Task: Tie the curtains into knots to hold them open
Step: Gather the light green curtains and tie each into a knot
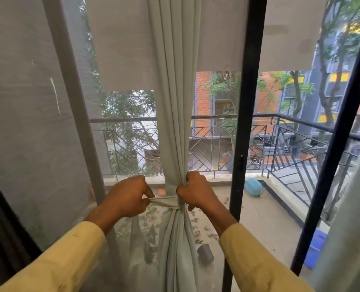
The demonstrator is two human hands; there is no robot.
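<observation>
Curtain count: one pale curtain (174, 102), hanging in a tight bunch down the middle of the window. One thin band (164, 200) of its cloth goes across the bunch like a belt. Two hands work on it, in two yellow sleeves (54, 260). Two black bars stand to the right of the fingers, a near bar (246, 102) and a far bar (343, 123). Past the glass, one grey cup (205, 252) lies below the right fingers. One blue-green tub (252, 186) and one blue tub (315, 249) sit farther right.

The left hand (126, 197) is curled, knuckles up. Its fingers (148, 192) pinch the end of the band, which stretches flat out to the left. The right hand (196, 190) is a fist, wrapped round the curtain just above the band. The bunch sits right between the two hands, touching both.
</observation>
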